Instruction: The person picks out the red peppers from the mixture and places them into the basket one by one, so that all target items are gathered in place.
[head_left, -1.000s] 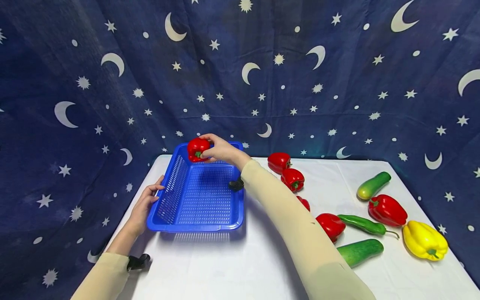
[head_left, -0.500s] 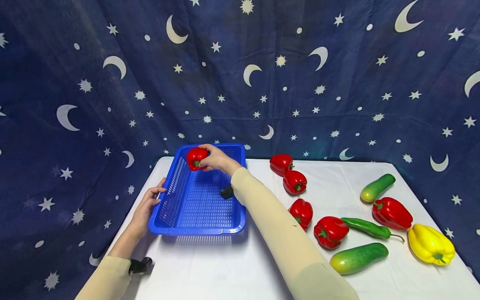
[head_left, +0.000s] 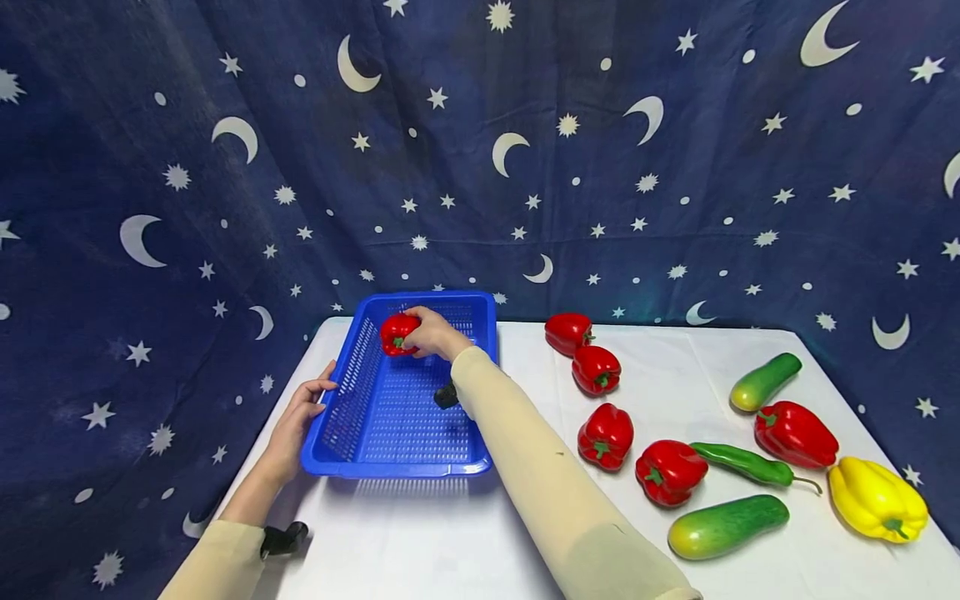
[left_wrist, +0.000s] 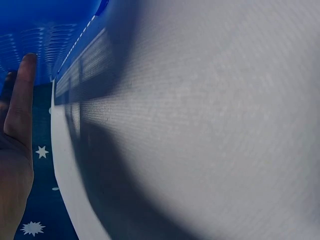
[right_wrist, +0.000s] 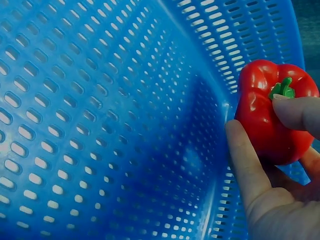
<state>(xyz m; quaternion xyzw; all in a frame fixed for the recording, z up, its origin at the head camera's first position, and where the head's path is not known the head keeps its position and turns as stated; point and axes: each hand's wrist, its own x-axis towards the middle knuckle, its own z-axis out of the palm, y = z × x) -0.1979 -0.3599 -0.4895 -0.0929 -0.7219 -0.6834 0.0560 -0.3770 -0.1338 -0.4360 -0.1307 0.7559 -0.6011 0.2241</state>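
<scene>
A red bell pepper with a green stem is in my right hand, inside the far part of a blue perforated plastic basket. In the right wrist view, the thumb lies by the stem of the pepper and the fingers curl round its other side. Some of those fingers are hidden behind it. My left hand rests against the basket's left rim. One nearly straight finger touches the outer wall in the left wrist view.
On the white table, right of the basket, lie several red bell peppers, two cucumber-like green vegetables, a long green chili pepper and a yellow bell pepper. A starry blue cloth hangs behind.
My right hand has lowered the red bell pepper from the basket's far rim down into the basket, toward me. The left hand stays at the rim. The view has shifted slightly.
</scene>
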